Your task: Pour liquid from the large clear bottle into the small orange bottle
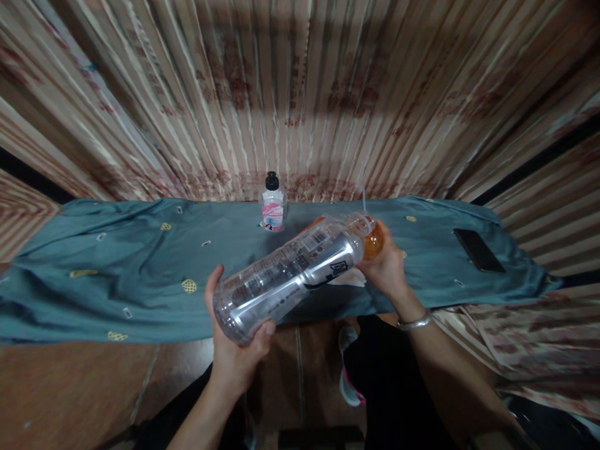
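Tilted across the middle is a large clear plastic bottle (285,275) with a silver label and a barcode. Its base rests in my left hand (239,350), which is closed around it with the thumb on the near side. The neck end points up and to the right. There my right hand (387,265) is closed on a rounded see-through orange container (372,240), right beside the bottle's neck; whether the two touch I cannot tell. A thin pale stick (364,199) shows above it. Something white (349,277), perhaps tissue, lies partly hidden below the bottle.
A blue-green patterned cloth (145,269) covers the narrow table. At its back stands a small clear bottle (273,209) with a black cap and pink label. A black phone (478,250) lies at the right. Behind hangs a pleated curtain (300,94).
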`<action>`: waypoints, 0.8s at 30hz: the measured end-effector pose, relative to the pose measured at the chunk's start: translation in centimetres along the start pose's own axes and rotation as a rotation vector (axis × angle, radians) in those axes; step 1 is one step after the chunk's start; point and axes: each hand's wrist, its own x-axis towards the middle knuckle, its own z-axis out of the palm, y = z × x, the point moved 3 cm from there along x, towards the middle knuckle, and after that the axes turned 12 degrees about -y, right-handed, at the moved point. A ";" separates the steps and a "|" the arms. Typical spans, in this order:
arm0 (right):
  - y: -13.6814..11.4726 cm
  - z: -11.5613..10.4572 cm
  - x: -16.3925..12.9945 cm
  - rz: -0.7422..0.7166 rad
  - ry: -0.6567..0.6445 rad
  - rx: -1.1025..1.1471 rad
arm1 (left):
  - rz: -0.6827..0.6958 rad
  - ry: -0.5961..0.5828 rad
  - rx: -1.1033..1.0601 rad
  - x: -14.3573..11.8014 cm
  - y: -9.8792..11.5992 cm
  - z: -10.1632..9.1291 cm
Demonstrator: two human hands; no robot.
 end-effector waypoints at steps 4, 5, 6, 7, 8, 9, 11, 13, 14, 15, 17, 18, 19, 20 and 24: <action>-0.1 0.0 0.0 -0.001 0.000 -0.010 | 0.014 -0.017 0.013 -0.2 -0.4 -0.2; -0.1 0.0 0.0 -0.003 -0.005 -0.007 | 0.015 -0.019 0.015 -0.3 -0.5 -0.3; 0.0 0.0 0.0 -0.002 -0.010 -0.005 | 0.015 -0.020 0.016 -0.2 -0.5 -0.3; 0.0 0.0 0.0 -0.001 -0.012 -0.003 | 0.015 -0.020 0.016 -0.2 -0.4 -0.3; 0.1 0.0 -0.1 0.000 -0.015 -0.001 | 0.014 -0.019 0.014 -0.2 -0.4 -0.3; 0.1 0.1 -0.1 0.002 -0.016 0.000 | 0.014 -0.017 0.011 -0.2 -0.3 -0.2; 0.3 0.1 -0.1 0.006 -0.017 0.000 | 0.014 -0.006 0.003 -0.1 -0.2 -0.2; 0.4 0.2 -0.1 0.001 -0.019 0.013 | 0.010 0.005 -0.002 -0.1 -0.2 -0.2; 0.4 0.2 -0.1 -0.003 -0.020 0.022 | 0.012 0.006 -0.001 -0.1 -0.2 -0.2; 0.4 0.2 -0.1 -0.005 -0.018 0.029 | 0.015 0.003 0.002 -0.1 -0.2 -0.2; 0.5 0.2 -0.1 -0.003 -0.017 0.034 | 0.025 -0.012 0.011 -0.2 -0.2 -0.2; 0.4 0.2 -0.1 0.002 -0.015 0.029 | 0.030 -0.019 0.017 -0.2 -0.2 -0.2; 0.4 0.1 -0.1 0.006 -0.012 0.022 | 0.031 -0.021 0.022 -0.2 -0.2 -0.2; 0.4 0.1 -0.1 0.010 -0.008 0.014 | 0.031 -0.021 0.027 -0.2 -0.2 -0.2; 0.3 0.1 -0.1 0.013 -0.010 0.004 | 0.031 -0.005 0.024 -0.1 -0.1 -0.2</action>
